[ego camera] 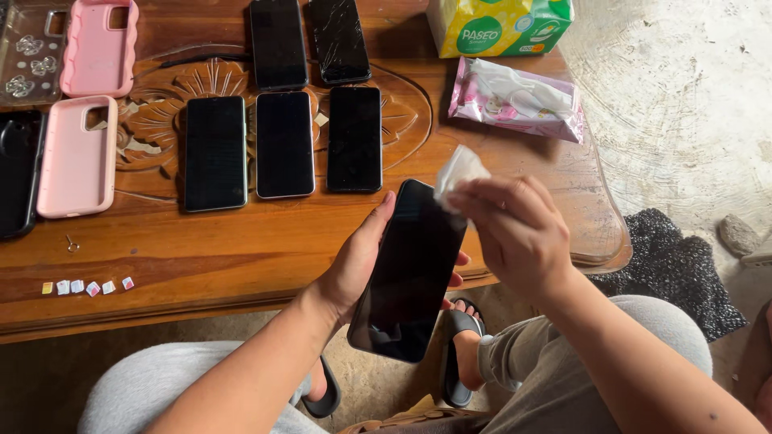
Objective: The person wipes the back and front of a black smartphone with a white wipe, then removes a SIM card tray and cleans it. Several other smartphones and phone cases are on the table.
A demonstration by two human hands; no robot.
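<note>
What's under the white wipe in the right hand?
The white wipe presses on the top corner of the held phone. The right hand pinches it; that covered corner is hidden.

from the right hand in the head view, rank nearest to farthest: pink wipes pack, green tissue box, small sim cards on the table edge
From the right hand, which holds a white wipe:
1. Pink wipes pack, just beyond the hand on the table's right side.
2. Green tissue box, farther back at the top edge.
3. Small SIM cards, far left along the table's near edge.
</note>
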